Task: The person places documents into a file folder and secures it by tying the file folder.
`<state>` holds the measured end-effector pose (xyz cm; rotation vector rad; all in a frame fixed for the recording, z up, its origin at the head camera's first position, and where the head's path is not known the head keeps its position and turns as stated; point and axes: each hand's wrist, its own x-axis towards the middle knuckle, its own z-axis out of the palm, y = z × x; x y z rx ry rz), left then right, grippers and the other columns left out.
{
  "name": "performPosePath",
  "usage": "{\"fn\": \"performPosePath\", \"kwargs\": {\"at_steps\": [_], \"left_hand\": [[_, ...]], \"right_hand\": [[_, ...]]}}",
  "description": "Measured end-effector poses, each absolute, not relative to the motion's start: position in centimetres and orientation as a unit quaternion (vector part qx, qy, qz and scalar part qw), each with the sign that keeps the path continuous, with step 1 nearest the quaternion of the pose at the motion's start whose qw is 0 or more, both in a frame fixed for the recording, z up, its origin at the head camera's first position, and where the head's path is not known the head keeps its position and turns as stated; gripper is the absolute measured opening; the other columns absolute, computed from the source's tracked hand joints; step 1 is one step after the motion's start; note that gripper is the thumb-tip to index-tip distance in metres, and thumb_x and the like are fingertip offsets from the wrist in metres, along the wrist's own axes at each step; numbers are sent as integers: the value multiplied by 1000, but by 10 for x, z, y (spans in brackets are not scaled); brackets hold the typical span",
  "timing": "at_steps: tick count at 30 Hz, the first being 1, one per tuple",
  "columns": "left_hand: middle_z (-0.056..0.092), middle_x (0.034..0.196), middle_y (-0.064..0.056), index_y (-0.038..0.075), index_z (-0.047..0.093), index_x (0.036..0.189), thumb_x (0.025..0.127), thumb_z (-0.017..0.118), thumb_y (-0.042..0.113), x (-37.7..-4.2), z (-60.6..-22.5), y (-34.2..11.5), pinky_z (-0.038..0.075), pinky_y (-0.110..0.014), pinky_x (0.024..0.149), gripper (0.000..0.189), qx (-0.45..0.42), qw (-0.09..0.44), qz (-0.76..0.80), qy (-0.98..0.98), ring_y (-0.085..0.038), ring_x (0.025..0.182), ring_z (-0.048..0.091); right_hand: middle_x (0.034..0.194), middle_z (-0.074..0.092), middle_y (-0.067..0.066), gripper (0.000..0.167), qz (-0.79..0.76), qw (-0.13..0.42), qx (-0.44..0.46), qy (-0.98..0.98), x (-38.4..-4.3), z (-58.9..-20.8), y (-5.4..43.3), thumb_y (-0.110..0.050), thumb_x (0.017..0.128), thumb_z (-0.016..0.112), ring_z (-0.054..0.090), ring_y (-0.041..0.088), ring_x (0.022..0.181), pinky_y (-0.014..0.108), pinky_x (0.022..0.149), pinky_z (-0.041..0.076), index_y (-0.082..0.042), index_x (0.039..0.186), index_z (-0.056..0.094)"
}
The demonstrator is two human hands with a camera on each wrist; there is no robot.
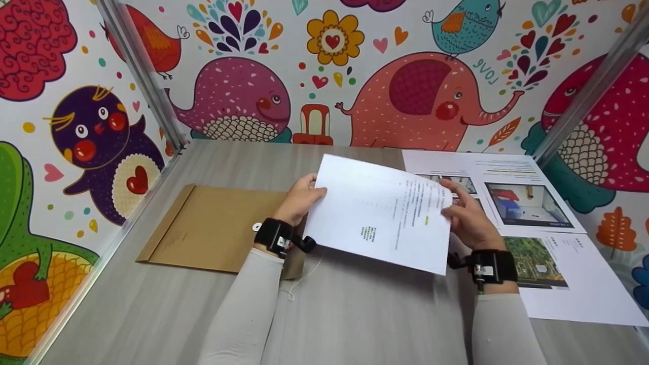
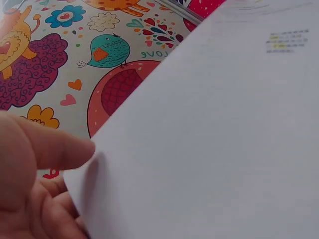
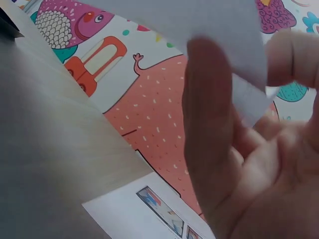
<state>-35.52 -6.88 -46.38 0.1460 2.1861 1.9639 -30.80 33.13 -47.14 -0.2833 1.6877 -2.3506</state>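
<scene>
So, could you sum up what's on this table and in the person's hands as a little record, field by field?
Held item: white paper with print and yellow highlights, raised above the table
Left hand: pinches the paper's left edge
Right hand: holds the paper's right edge
Left side: brown envelope, lying flat
Right side: printed sheets with colour pictures, lying flat
Background: wall with cartoon animals

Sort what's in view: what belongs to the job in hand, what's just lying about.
Job in hand:
paper
left hand, holding it
right hand, holding it

Lying about on the table, unheld, though possibly connected:
envelope
printed sheets
</scene>
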Motion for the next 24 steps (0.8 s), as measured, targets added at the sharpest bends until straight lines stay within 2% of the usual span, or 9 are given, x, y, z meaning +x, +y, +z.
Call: {"fn": "performPosePath", "kwargs": {"at_steps": [2,4,7,10,12,16,19,24], "left_hand": [[69,129,-23,0,53,143,106,54,7,-356,-464,-67,57,-35,89,38,47,90,673,733,-24,105,69],[70,127,-23,0,52,142,107,52,5,-356,-463,-66,56,-33,87,35,47,79,681,726,-24,104,69],[69,127,-22,2,51,140,108,50,5,-355,-463,-66,55,-34,88,32,48,66,690,719,-25,106,68],[68,129,-20,2,52,138,109,50,5,-357,-464,-67,54,-36,94,30,45,55,685,725,-26,110,66],[68,129,-20,2,53,138,108,51,5,-357,-466,-68,53,-38,97,30,40,50,679,731,-26,112,65],[70,121,-20,0,56,136,104,54,3,-358,-471,-71,55,-35,91,32,28,39,669,742,-24,105,67],[71,117,-19,0,57,136,103,57,4,-360,-472,-71,55,-33,86,34,17,34,660,751,-23,99,66],[68,125,-17,5,57,138,102,61,14,-354,-466,-85,57,-45,96,37,-24,19,606,795,-30,108,67]], "right_hand": [[114,80,1,70,-804,114,-59,580,-309,-471,328,16,100,45,80,16,95,25,68,62,-14,160,24],[113,81,1,67,-802,122,-27,583,-311,-472,324,11,102,51,80,16,96,26,72,63,-12,159,24],[115,80,0,52,-786,147,-8,600,-313,-476,319,5,103,58,79,17,102,31,82,64,-8,150,40],[117,80,0,37,-750,171,-18,638,-315,-481,316,2,103,62,78,19,105,34,85,64,-8,138,56],[116,80,-1,36,-721,178,-24,670,-317,-484,314,0,102,65,78,18,103,34,84,64,-7,137,59],[114,79,-5,45,-679,178,-26,712,-319,-485,315,-4,100,69,77,15,102,32,83,64,-1,143,55],[114,79,-5,44,-681,168,-35,712,-319,-485,319,-3,100,69,77,15,101,31,83,63,-2,143,56],[118,79,-2,40,-713,159,-70,679,-316,-486,325,0,103,64,78,18,104,32,83,64,-6,142,60]]}}
